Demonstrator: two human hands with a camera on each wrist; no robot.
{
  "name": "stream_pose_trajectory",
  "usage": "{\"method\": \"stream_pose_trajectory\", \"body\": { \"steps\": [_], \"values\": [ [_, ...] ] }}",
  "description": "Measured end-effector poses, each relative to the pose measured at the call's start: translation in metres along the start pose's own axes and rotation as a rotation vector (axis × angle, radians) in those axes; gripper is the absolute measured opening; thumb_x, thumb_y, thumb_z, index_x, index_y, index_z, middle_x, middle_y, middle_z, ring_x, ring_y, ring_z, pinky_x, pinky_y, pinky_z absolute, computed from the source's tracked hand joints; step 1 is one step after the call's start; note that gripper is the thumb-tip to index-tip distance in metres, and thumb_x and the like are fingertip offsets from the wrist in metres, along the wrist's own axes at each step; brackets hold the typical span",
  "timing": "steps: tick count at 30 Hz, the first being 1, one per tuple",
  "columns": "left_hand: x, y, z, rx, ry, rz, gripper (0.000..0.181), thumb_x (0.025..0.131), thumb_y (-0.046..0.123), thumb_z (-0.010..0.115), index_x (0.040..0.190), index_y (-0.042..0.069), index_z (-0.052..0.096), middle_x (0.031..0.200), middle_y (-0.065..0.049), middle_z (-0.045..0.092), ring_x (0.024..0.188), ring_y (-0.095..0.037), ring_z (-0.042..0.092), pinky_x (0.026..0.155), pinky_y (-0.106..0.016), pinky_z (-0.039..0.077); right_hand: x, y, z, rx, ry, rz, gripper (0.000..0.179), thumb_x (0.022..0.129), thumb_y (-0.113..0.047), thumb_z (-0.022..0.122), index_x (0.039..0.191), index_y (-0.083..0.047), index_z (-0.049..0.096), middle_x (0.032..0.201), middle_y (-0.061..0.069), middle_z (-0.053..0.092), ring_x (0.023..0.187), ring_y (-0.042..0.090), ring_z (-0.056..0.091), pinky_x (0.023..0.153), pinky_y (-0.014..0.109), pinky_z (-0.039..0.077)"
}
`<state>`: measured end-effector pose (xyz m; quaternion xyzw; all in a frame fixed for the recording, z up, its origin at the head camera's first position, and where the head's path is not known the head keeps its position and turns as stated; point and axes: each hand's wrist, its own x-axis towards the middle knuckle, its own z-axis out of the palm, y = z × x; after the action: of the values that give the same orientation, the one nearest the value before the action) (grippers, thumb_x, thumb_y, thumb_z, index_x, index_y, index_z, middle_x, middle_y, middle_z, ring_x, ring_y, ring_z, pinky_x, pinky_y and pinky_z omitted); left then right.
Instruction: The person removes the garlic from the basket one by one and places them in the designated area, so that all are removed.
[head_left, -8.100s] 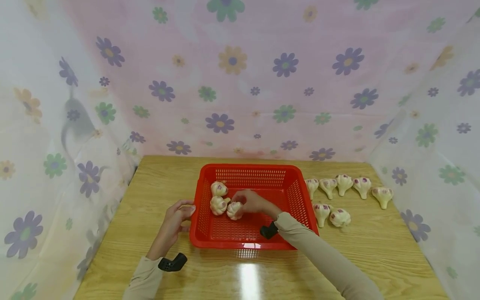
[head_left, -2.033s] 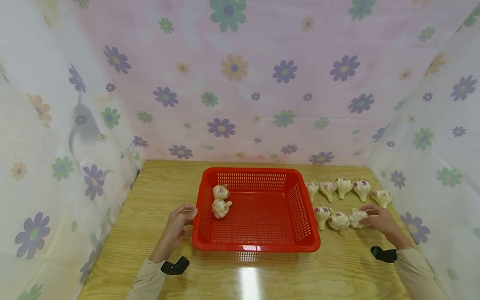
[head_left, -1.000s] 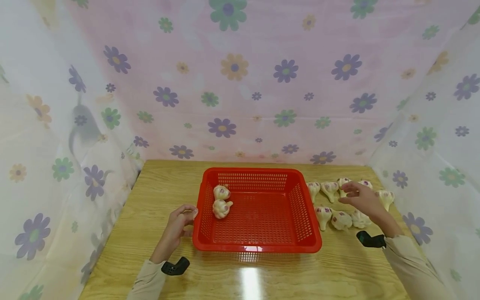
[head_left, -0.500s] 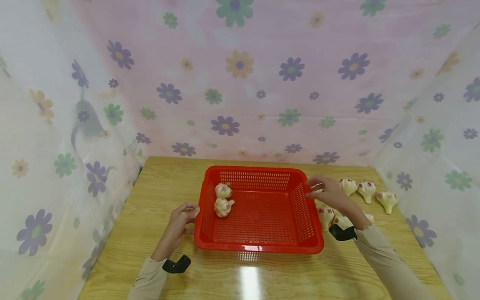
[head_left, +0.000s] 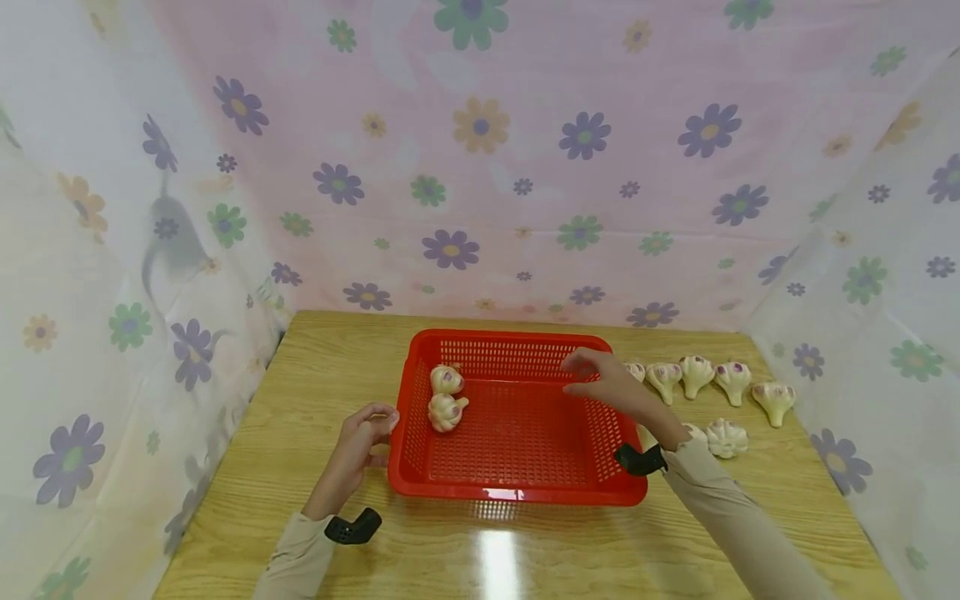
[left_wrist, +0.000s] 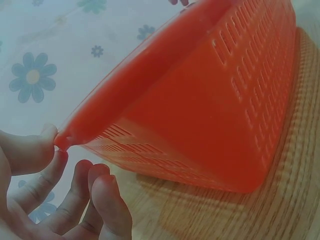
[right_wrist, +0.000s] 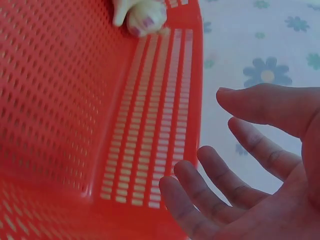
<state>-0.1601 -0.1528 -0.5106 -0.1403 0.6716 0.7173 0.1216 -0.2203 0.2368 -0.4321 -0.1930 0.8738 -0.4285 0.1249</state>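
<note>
A red plastic basket (head_left: 517, 495) with slotted walls stands on the table. My left hand (head_left: 354, 450) pinches its left rim between thumb and finger, as the left wrist view shows on the basket's edge (left_wrist: 90, 122). Two garlic bulbs lie inside against the left wall: a rear bulb (head_left: 447, 380) and a front bulb (head_left: 446, 412). Over the right part of the basket hovers my right hand (head_left: 611, 383), fingers spread and slightly bent, holding nothing. In the right wrist view, a garlic bulb (right_wrist: 147, 17) shows at the basket's far end, beyond my right hand (right_wrist: 280, 210).
Right of the basket, several garlic bulbs lie in a back row (head_left: 697, 375) with stems toward me. A front row, including a pale bulb (head_left: 726, 437), is partly hidden by my right forearm. Flowered cloth (head_left: 517, 208) hangs behind the wooden table (head_left: 337, 350) and at both sides.
One garlic bulb has gone from the basket to the front row on the right. My right hand has let go of it and moved left over the basket. My left hand stays at the rim.
</note>
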Motion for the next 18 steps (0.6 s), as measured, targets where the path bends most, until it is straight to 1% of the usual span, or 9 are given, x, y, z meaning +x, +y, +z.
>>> {"method": "stream_pose_trajectory", "body": {
  "steps": [6, 9, 15, 18],
  "values": [
    [-0.001, 0.000, 0.000, 0.000, 0.005, 0.005, 0.024, 0.089, 0.020, 0.062, 0.107, 0.004, 0.060, 0.097, -0.009, 0.062, 0.078, -0.024, 0.062, 0.053, -0.037, 0.052, 0.005, -0.008, 0.012, 0.048, -0.034, 0.008, 0.032, 0.086, -0.015, 0.069, 0.112, -0.001, 0.057, 0.113, 0.014, 0.056, 0.103, 0.035, 0.054, 0.080, 0.041, 0.050],
    [-0.001, 0.000, 0.000, -0.002, 0.006, 0.011, 0.023, 0.089, 0.019, 0.062, 0.106, 0.004, 0.060, 0.098, -0.010, 0.061, 0.079, -0.024, 0.062, 0.054, -0.038, 0.052, 0.007, -0.012, 0.017, 0.043, -0.032, -0.008, 0.027, 0.086, -0.013, 0.069, 0.110, -0.004, 0.058, 0.110, 0.011, 0.057, 0.101, 0.032, 0.055, 0.082, 0.040, 0.050],
    [-0.001, -0.001, 0.000, -0.002, 0.007, 0.019, 0.022, 0.089, 0.019, 0.062, 0.105, 0.004, 0.061, 0.098, -0.011, 0.061, 0.078, -0.024, 0.062, 0.053, -0.037, 0.052, 0.010, -0.029, 0.026, 0.072, -0.058, -0.039, 0.025, 0.086, -0.003, 0.066, 0.110, 0.001, 0.057, 0.110, 0.017, 0.057, 0.100, 0.036, 0.055, 0.084, 0.043, 0.049],
    [-0.001, -0.001, 0.001, -0.004, 0.005, 0.019, 0.021, 0.089, 0.018, 0.061, 0.105, 0.003, 0.060, 0.098, -0.012, 0.061, 0.078, -0.024, 0.062, 0.053, -0.036, 0.052, 0.014, -0.031, 0.032, 0.080, -0.075, -0.041, 0.025, 0.087, -0.004, 0.066, 0.110, 0.001, 0.057, 0.110, 0.016, 0.057, 0.100, 0.035, 0.055, 0.083, 0.041, 0.049]
  ]
}}
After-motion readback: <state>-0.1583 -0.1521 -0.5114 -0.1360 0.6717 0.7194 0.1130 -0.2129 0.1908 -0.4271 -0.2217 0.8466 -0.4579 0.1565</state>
